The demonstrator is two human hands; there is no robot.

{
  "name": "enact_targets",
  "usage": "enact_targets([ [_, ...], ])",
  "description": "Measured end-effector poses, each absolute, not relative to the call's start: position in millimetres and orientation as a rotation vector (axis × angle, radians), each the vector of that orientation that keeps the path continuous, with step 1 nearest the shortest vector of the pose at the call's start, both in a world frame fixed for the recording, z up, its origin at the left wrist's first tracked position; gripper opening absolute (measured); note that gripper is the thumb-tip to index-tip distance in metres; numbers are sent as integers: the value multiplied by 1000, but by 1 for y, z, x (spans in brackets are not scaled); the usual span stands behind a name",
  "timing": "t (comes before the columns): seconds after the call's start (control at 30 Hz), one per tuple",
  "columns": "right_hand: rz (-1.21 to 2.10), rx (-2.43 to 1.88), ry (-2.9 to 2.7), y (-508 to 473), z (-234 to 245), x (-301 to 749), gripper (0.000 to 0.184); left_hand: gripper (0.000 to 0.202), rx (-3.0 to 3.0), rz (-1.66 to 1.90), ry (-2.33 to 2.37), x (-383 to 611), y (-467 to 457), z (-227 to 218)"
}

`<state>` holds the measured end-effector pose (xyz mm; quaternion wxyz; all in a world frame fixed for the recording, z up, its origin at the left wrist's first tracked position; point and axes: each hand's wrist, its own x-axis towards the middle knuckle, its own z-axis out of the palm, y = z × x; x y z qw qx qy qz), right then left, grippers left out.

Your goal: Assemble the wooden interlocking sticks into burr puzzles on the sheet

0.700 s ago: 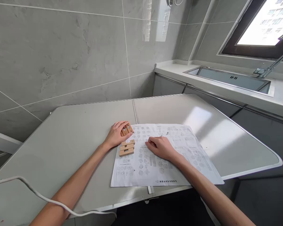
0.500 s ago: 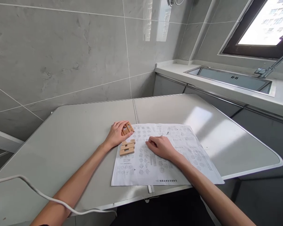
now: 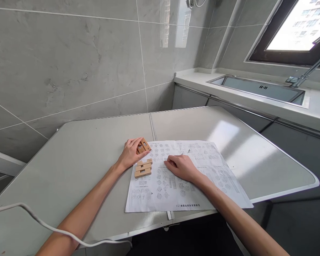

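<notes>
My left hand (image 3: 130, 153) is wrapped over notched wooden puzzle pieces (image 3: 144, 145) at the top left of a printed sheet (image 3: 188, 204); its palm and fingers hide part of them. Just below that hand, several more notched wooden pieces (image 3: 143, 173) lie side by side on the sheet's left edge. Resting on the middle of the paper, my right hand (image 3: 181, 167) is curled into a loose fist, and nothing shows in it. Small line drawings and text, upside down from here, cover the sheet.
The sheet lies on a pale folding table (image 3: 96, 142) with a centre seam. A white cable (image 3: 46, 223) crosses over my left forearm. Beyond the table's right side is a counter with a sink (image 3: 258, 87) and a tap (image 3: 298, 81). A grey tiled wall (image 3: 69, 60) stands behind.
The view has shifted very slightly. Both hands and the wooden pieces keep practically the same places on the sheet.
</notes>
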<state>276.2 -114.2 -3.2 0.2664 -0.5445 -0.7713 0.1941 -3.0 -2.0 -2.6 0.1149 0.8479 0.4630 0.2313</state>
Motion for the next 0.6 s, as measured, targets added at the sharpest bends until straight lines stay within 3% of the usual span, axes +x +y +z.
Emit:
enact_targets([
  [0.27, 712, -1437, -1944, -114, 6, 276, 34, 79, 2590, 842, 1307, 5, -10, 10],
  [0.4, 1166, -1234, -1582, -115, 17, 278, 27, 82, 2741, 921, 1122, 21, -31, 31],
  [0.6, 1722, -765, -1221, -116, 23, 282, 47, 90, 2781, 887, 837, 55, -73, 49],
])
